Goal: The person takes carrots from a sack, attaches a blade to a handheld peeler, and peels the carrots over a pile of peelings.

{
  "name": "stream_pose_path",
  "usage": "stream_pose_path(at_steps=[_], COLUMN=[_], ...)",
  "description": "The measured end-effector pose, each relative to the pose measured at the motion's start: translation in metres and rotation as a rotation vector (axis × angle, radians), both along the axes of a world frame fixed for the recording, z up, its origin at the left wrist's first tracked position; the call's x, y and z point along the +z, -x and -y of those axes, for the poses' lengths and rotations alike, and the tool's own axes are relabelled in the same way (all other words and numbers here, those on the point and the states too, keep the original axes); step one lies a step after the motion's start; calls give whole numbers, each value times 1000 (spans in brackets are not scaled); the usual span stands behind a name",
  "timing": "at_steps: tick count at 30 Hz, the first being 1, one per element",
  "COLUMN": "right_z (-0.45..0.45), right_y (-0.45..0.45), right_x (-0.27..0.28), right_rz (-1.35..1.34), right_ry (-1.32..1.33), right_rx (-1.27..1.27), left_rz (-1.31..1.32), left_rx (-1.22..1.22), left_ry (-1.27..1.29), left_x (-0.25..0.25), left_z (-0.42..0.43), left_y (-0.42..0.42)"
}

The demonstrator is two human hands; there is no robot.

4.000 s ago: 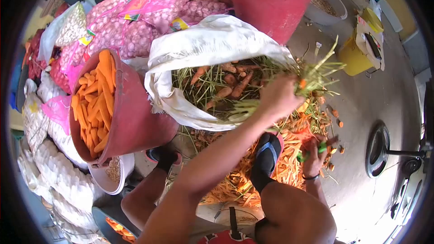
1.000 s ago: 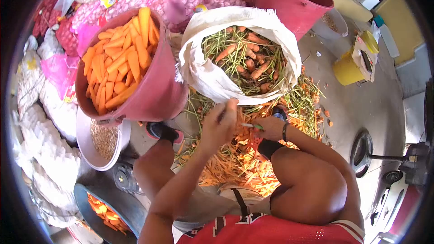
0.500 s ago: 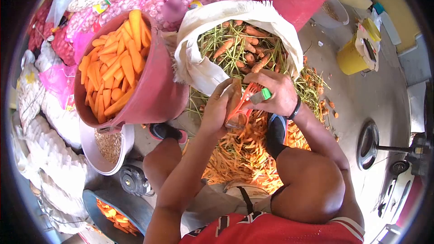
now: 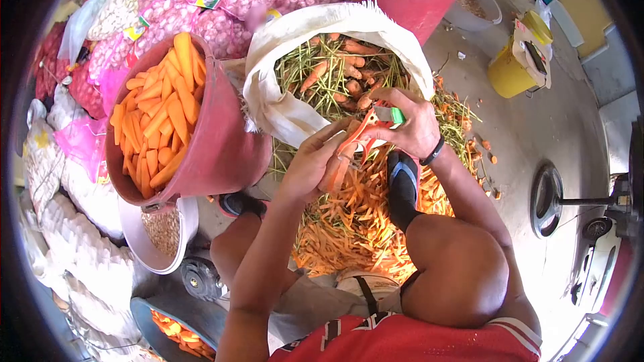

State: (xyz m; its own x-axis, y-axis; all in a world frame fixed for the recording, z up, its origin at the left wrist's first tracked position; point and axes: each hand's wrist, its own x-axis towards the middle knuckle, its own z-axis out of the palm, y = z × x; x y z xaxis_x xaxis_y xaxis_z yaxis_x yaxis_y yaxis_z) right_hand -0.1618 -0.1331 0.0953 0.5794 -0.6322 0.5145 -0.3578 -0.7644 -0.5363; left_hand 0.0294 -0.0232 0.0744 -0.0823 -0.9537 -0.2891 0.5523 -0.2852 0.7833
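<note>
My left hand [image 4: 312,167] is closed around a carrot [image 4: 337,169], which is partly hidden by my fingers. In my right hand [image 4: 412,127] is an orange peeler [image 4: 366,127] with a bright green end, its head against the carrot. Just beyond both hands stands an open white sack [image 4: 268,97] holding unpeeled carrots [image 4: 353,70] and green stems. Under my hands and between my feet lies a heap of orange peelings [image 4: 355,234].
To the left, a tilted red bucket [image 4: 228,151] is full of peeled carrots [image 4: 161,117]. Below it sits a white bucket [image 4: 186,241] of pale pieces. Pink net bags [image 4: 171,7] line the back, beside another red bucket [image 4: 409,0]. A yellow bucket [image 4: 508,74] stands right.
My view has shifted slightly, so the sack and buckets appear further left. My hands stay together, and the peeler and carrot have changed angle, with the peeler across the carrot.
</note>
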Motion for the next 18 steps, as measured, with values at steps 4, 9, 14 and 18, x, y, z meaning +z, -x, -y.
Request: stream_pose_path(at_steps=[4,9,14,18], right_z=[10,36,9,-26], right_y=[1,19,19,16], right_x=[1,7,75,161], right_rz=[4,-15,-149,-319], right_ry=[-7,-78,-53,-115], right_rx=[-70,-270,-2,-53], left_rz=[3,-59,-154,-271], left_rx=[-8,-75,105,97], left_ry=[7,33,-4,0], left_x=[11,10,15,27], left_z=[-3,-10,-3,4], left_y=[-1,-10,-5,2])
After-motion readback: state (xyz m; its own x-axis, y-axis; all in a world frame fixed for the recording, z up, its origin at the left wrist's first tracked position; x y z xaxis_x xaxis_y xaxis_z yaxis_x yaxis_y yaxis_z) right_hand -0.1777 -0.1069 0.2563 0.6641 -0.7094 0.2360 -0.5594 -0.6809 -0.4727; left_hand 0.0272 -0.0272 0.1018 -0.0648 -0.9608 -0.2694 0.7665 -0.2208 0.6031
